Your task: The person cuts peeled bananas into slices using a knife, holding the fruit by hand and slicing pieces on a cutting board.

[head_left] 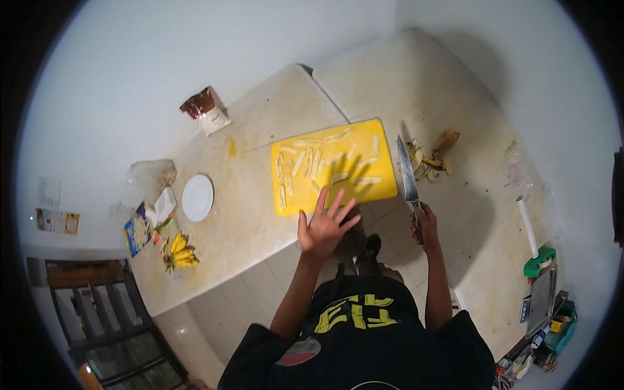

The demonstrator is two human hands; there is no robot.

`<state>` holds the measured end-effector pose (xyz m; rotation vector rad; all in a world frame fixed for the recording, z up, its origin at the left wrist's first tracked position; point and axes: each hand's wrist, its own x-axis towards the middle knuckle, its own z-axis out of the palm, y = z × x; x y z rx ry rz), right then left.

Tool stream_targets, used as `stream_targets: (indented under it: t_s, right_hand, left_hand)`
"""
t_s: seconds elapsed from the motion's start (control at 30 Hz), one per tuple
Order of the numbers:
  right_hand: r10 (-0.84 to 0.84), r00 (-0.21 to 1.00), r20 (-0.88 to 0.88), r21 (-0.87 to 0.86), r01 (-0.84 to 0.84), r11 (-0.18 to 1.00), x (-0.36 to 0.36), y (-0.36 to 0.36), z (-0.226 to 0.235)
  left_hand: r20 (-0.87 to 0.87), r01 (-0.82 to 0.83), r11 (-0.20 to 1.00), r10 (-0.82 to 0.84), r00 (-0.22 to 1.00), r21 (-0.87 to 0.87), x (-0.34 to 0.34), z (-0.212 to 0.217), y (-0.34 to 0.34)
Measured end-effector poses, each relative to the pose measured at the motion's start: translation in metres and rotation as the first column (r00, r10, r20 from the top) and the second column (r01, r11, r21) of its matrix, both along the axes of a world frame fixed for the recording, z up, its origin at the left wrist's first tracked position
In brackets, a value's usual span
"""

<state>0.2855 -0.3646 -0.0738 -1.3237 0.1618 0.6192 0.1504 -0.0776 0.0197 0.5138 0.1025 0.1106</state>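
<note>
My right hand (425, 225) is closed round the handle of a large kitchen knife (407, 170), its blade pointing away from me beside the right edge of a yellow cutting board (331, 133). Over the board's near edge, my left hand (327, 229) is held up with its fingers spread, and nothing is in it. Several pale banana slices (309, 162), cut lengthwise, lie spread across the board, partly in my hand's shadow. To the right of the knife, banana peels (426, 170) are heaped on the table.
A white plate (197, 197) and a bunch of small yellow bananas (179, 252) rest on the left table (240, 227). A brown and white bag (205, 110) stands by the wall. On the right are a clear plastic bag (517, 170), a white tube (527, 224) and a green scale-like device (539, 261).
</note>
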Motion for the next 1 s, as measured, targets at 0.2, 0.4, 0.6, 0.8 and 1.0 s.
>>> stream_targets:
  t_s: [0.2, 0.4, 0.6, 0.8, 1.0]
  right_hand:
    - [0.242, 0.97, 0.019, 0.065, -0.243, 0.968, -0.055, 0.036, 0.077]
    - [0.381, 0.909, 0.168, 0.276, -0.414, 0.867, -0.096, 0.044, 0.125]
    - [0.418, 0.894, 0.16, 0.388, -0.447, 0.806, -0.122, 0.028, 0.141]
    - [0.424, 0.905, 0.029, 0.474, -0.386, 0.791, -0.161, 0.005, 0.156]
    - [0.36, 0.923, 0.131, 0.456, -0.379, 0.805, -0.227, -0.046, 0.158]
  left_hand:
    - [0.178, 0.027, 0.989, 0.0, 0.984, -0.146, 0.035, 0.023, -0.027]
    - [0.212, -0.015, 0.957, -0.048, 0.976, 0.29, 0.034, 0.025, -0.058]
    - [0.24, -0.258, 0.695, 0.126, 0.963, 0.671, 0.02, 0.025, -0.056]
    - [0.349, -0.395, 0.348, 0.189, 0.918, 0.851, -0.021, 0.042, -0.061]
    - [0.305, -0.344, 0.083, 0.308, 0.901, 0.935, -0.094, 0.021, -0.095]
